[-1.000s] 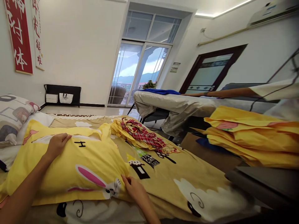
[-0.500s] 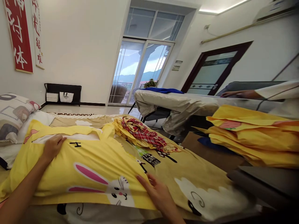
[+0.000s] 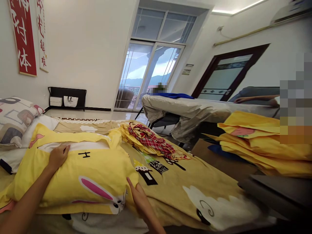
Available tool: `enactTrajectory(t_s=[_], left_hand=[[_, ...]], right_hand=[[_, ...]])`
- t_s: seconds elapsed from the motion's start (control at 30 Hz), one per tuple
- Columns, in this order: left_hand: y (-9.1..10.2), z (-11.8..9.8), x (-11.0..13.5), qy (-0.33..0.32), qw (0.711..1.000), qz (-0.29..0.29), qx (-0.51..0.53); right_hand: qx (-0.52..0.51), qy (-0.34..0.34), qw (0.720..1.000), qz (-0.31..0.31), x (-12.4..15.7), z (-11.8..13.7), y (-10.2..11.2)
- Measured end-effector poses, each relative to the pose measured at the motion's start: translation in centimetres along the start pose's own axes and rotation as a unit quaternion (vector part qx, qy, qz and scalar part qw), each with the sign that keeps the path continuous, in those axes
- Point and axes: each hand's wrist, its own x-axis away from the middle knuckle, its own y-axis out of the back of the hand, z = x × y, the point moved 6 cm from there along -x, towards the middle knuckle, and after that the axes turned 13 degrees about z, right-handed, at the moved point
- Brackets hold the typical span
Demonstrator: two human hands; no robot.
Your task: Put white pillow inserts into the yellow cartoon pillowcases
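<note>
A yellow pillowcase (image 3: 97, 172) with a rabbit print and a black letter H lies on the bed with a white pillow (image 3: 85, 145) inside, showing through its long opening. At the opening's lower edge, my left hand (image 3: 58, 157) is closed on the fabric. My right hand (image 3: 140, 196) grips the pillowcase's right end, where the cloth is folded round and part of the rabbit's face is hidden. Some of the right fingers are out of sight behind the fabric.
A tan sheet (image 3: 170, 191) with sheep prints covers the bed. Red plaid and yellow cloth (image 3: 151, 138) lies beyond the pillowcase. A patterned pillow (image 3: 18, 120) is at left. Folded yellow fabric (image 3: 255, 143) is piled at right, near a co-worker's hand (image 3: 243, 99).
My right hand has moved left, drawing the pillowcase's right end inward, so the case looks shorter and plumper. My left hand stays at the opening. The view has shifted slightly.
</note>
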Motion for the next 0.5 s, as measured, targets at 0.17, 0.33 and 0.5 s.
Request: enactTrajectory(t_s=[0.17, 0.33, 0.5], left_hand=[[1.0, 2.0, -0.2, 0.041, 0.999, -0.004, -0.005], [1.6, 2.8, -0.2, 0.045, 0.998, -0.030, 0.021], [1.3, 0.8, 0.3, 0.011, 1.000, -0.027, -0.001]], right_hand=[[-0.105, -0.007, 0.993, -0.043, 0.1, 1.8, 2.1], [0.066, 0.012, 0.990, -0.121, 1.1, 0.3, 5.3], [0.218, -0.048, 0.974, -0.042, 1.9, -3.1, 3.2]])
